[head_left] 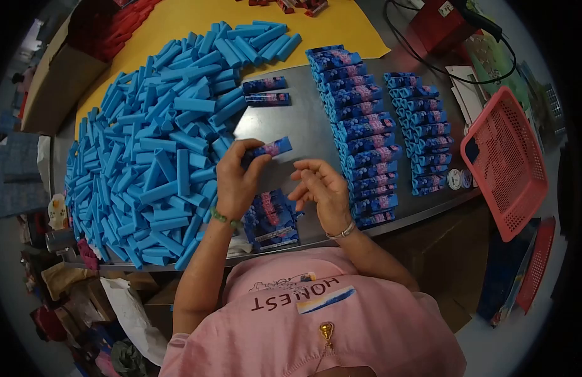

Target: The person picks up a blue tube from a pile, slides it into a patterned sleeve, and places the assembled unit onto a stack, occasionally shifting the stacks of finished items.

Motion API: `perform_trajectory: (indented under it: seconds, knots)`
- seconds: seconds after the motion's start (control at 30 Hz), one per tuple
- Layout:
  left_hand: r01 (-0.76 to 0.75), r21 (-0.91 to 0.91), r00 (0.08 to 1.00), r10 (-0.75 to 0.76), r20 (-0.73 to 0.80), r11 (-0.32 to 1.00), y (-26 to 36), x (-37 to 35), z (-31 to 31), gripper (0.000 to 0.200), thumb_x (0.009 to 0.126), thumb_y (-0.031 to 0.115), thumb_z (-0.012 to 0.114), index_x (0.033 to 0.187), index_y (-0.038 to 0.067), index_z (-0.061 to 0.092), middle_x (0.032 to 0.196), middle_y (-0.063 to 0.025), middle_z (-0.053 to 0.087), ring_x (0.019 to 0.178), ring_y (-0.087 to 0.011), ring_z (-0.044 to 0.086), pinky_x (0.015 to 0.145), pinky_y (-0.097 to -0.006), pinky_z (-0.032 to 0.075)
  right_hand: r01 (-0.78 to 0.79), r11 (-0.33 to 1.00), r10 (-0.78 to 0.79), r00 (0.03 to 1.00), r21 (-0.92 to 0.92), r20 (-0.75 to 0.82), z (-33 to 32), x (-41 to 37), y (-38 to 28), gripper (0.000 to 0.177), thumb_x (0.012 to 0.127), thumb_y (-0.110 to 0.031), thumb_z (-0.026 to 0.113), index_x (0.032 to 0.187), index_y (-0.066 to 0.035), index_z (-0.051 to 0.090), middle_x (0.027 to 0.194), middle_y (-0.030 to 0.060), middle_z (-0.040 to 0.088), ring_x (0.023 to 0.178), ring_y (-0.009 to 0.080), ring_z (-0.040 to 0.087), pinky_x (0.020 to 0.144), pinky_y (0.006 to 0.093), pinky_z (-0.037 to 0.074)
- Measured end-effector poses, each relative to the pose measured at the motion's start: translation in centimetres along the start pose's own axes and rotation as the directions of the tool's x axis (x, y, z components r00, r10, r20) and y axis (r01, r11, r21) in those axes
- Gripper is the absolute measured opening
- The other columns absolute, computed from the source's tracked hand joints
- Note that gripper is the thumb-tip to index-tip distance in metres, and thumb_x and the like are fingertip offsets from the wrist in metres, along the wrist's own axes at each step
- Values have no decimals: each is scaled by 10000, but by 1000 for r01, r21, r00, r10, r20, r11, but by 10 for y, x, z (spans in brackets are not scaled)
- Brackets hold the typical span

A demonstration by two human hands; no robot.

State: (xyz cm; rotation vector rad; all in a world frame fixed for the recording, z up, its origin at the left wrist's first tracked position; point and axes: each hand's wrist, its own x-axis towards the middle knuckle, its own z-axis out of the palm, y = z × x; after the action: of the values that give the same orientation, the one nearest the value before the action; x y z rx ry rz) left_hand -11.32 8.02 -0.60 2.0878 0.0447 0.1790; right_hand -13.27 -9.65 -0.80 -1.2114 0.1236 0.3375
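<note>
A wrapped box (273,148) is pinched by the left hand (236,181) near the table's (303,122) front edge, and the right hand (322,190) is spread loosely, empty.

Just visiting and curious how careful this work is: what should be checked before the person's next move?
1. Left hand grips the printed box: ok.
2. Right hand free, nothing held: ok.
3. Printed box's ends closed: cannot tell.
4. Flat printed sleeves lie just below both hands: ok.
5. Blue sticks piled beside the left hand: ok.
6. Rows of boxes lie orderly, right of the hands: ok.
</note>
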Motion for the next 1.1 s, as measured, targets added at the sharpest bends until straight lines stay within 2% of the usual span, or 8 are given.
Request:
perform_trajectory:
  seconds: [0.07, 0.13, 0.17, 0.27, 0.5, 0.73, 0.8, 1.1]
  knots:
    - [-11, 21, 1000, 11, -25, 1000, -4, 29, 12, 178, 763, 94, 705, 913, 36, 629, 927, -56, 624, 829, -144, 582, 731, -274, 440, -34, 998, 36, 999, -44, 27, -3, -3, 0, 251, 944, -147, 499, 1107, 39, 541, 917, 129, 613, 641, 136, 630, 486, 210, 491]
    - [-356, 396, 910, 410, -59, 846, -17, 56, 25, 189, 716, 91, 706, 892, 78, 639, 902, -53, 611, 831, -214, 574, 767, -329, 411, -32, 998, 34, 999, -53, 36, -6, -6, 2, 245, 943, -142, 498, 1099, 40, 545, 915, 127, 613, 637, 134, 627, 487, 209, 488]
    - [-350, 443, 893, 437, -109, 825, -22, 66, 33, 180, 660, 107, 716, 826, 113, 650, 904, -47, 590, 872, -263, 543, 774, -378, 382, -41, 997, 44, 998, -63, 46, -8, -7, 2, 239, 942, -138, 497, 1092, 41, 549, 914, 125, 613, 634, 132, 624, 487, 208, 485]
    - [-281, 620, 899, 427, -96, 732, -29, 84, 42, 147, 644, 130, 722, 779, 130, 662, 911, -38, 570, 908, -266, 527, 765, -385, 384, -37, 997, 41, 997, -63, 70, -11, -8, 1, 231, 939, -134, 498, 1080, 39, 557, 915, 121, 614, 633, 129, 624, 486, 206, 483]
    - [-245, 709, 909, 411, -70, 662, -29, 101, 46, 143, 641, 177, 734, 761, 133, 669, 903, -43, 553, 902, -262, 518, 766, -392, 379, -79, 996, 83, 991, -42, 100, -12, -5, -1, 226, 938, -129, 494, 1080, 34, 561, 915, 112, 611, 634, 121, 620, 496, 202, 481]
    - [-178, 823, 890, 445, -98, 539, -16, 83, 10, 324, 644, 148, 721, 937, 80, 600, 921, -69, 547, 926, -275, 520, 763, -386, 368, -77, 994, 85, 990, -71, 109, -16, -8, -4, 223, 938, -128, 492, 1079, 29, 562, 914, 112, 610, 640, 117, 617, 500, 196, 477]
    - [-56, 942, 960, 276, -40, 331, -21, 83, 4, 246, 683, 117, 675, 910, 73, 592, 917, -73, 548, 941, -274, 526, 757, -381, 368, -79, 995, 87, 988, -66, 129, -14, -8, -4, 222, 939, -127, 491, 1079, 29, 562, 914, 113, 611, 639, 116, 616, 500, 195, 476]
    - [-137, 976, 934, 350, 70, 171, -38, 107, 9, 68, 770, 102, 553, 793, 97, 617, 877, -73, 555, 896, -231, 541, 708, -367, 373, -47, 995, 58, 991, -90, 124, -14, -19, -7, 207, 936, -111, 488, 1067, 28, 567, 911, 110, 620, 635, 114, 618, 499, 195, 474]
